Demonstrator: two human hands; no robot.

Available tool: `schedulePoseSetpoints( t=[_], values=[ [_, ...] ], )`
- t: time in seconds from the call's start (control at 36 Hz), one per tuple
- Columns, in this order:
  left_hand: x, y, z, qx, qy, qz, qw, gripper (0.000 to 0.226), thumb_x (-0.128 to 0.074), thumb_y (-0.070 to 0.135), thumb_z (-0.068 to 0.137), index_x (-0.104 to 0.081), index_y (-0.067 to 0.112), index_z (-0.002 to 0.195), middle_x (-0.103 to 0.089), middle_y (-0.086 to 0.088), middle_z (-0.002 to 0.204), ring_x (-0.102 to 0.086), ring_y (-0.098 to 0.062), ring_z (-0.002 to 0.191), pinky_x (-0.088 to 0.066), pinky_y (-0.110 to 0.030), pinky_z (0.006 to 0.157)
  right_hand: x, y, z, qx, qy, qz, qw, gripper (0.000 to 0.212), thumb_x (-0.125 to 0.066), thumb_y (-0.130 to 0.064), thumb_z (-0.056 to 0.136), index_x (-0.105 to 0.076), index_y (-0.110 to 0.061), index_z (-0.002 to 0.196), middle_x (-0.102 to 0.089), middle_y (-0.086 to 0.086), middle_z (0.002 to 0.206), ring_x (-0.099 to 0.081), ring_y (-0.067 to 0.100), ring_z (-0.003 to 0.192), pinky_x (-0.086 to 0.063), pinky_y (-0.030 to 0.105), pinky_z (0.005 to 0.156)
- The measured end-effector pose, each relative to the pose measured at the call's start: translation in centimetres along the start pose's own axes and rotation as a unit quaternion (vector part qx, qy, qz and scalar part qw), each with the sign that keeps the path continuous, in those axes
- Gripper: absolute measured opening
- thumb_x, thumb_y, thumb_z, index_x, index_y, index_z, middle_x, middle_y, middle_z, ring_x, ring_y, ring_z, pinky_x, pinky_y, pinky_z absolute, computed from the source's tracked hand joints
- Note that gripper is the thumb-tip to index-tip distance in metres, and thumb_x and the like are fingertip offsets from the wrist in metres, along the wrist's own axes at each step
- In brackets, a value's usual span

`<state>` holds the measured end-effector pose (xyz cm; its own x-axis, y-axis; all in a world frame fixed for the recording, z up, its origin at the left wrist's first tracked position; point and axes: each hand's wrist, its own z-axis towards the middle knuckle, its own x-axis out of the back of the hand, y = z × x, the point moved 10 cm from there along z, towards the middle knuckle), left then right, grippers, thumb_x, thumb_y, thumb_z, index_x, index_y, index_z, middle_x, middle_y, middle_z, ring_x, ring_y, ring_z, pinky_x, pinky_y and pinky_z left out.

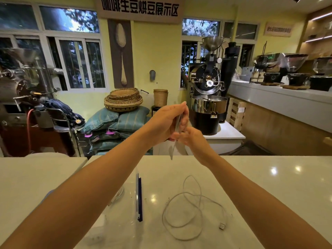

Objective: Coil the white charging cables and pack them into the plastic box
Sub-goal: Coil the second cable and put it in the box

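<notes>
A wide white table [269, 178] fills the lower half of the view. Beyond it stand a black coffee roaster [208, 83] and a stack of woven baskets [124, 100] on sacks. On the table, under the left forearm, sits a clear plastic box [125, 218] with a dark blue strip [139, 200] along its right edge. 1 white coil [117, 195] shows faintly through the box wall. Just to the right of the box, apart from it, a loose white cable [197, 195] lies on the tabletop in untidy loops, its plug near the right forearm.

Both hands are raised above the far edge of the table and touch each other. The left hand [167, 121] grips a bundle of strands of a second cable [178, 123], fingers curled round it and 1 finger pointing up. The right hand [193, 137], just below, pinches the same cable at the foot of the bundle. A blurred tail hangs down from the hands toward the table.
</notes>
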<state>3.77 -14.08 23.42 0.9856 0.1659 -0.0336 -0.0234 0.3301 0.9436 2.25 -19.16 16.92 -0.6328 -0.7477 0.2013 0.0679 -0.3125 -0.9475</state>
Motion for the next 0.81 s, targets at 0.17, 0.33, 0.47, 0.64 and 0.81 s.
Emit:
schedulePoseSetpoints(
  t=[0.17, 0.33, 0.47, 0.64, 0.81],
  values=[
    [1.9, 1.5, 1.1, -0.027, 0.055, 0.026, 0.998, 0.035, -0.030, 0.020, 0.099, -0.048, 0.011, 0.071, -0.055, 0.006, 0.043, -0.047, -0.004, 0.041, -0.041, -0.013, 0.044, -2.1, 0.5, -1.4, 0.017, -0.017, 0.029, 0.999, 0.046, -0.044, 0.007, 0.091, -0.029, -0.007, 0.131, -0.065, 0.020, 0.112, -0.060, 0.021, 0.096, -0.046, 0.020, 0.081],
    [4.9, 1.2, 1.2, -0.040, 0.133, 0.089, 0.986, 0.031, -0.033, 0.016, 0.098, -0.046, 0.014, 0.070, -0.057, 0.008, 0.042, -0.048, 0.000, 0.040, -0.041, -0.013, 0.048, -3.2, -1.9, -3.0, 0.115, -0.058, -0.070, 0.989, 0.021, -0.050, 0.011, 0.085, -0.053, -0.004, 0.100, -0.061, 0.007, 0.096, -0.061, 0.004, 0.084, -0.051, 0.011, 0.074],
    [6.5, 0.0, 1.2, -0.036, 0.177, 0.164, 0.970, 0.034, -0.036, 0.016, 0.098, -0.047, 0.013, 0.066, -0.053, 0.003, 0.051, -0.046, -0.004, 0.042, -0.038, -0.018, 0.051, -3.0, -3.8, -3.5, 0.144, -0.064, -0.076, 0.985, 0.023, -0.049, 0.000, 0.090, -0.063, 0.007, 0.107, -0.062, 0.003, 0.088, -0.061, -0.004, 0.071, -0.049, 0.005, 0.071],
    [5.3, -1.5, 0.6, -0.008, 0.131, 0.224, 0.966, 0.033, -0.039, 0.020, 0.096, -0.048, 0.016, 0.065, -0.051, 0.007, 0.046, -0.046, -0.003, 0.043, -0.036, -0.022, 0.054, -1.8, -7.1, -3.6, 0.181, -0.063, -0.060, 0.980, 0.019, -0.046, -0.002, 0.091, -0.065, 0.000, 0.094, -0.062, 0.000, 0.071, -0.058, -0.006, 0.057, -0.047, 0.011, 0.060],
    [2.7, -4.3, -0.3, 0.073, 0.006, 0.160, 0.984, 0.033, -0.032, 0.020, 0.098, -0.052, 0.013, 0.073, -0.052, 0.010, 0.042, -0.045, -0.002, 0.042, -0.036, -0.017, 0.050, 1.6, -9.7, -2.5, 0.185, -0.010, 0.020, 0.983, 0.016, -0.050, 0.001, 0.088, -0.063, -0.004, 0.081, -0.063, -0.002, 0.067, -0.061, -0.008, 0.055, -0.051, 0.008, 0.063]
  ],
)
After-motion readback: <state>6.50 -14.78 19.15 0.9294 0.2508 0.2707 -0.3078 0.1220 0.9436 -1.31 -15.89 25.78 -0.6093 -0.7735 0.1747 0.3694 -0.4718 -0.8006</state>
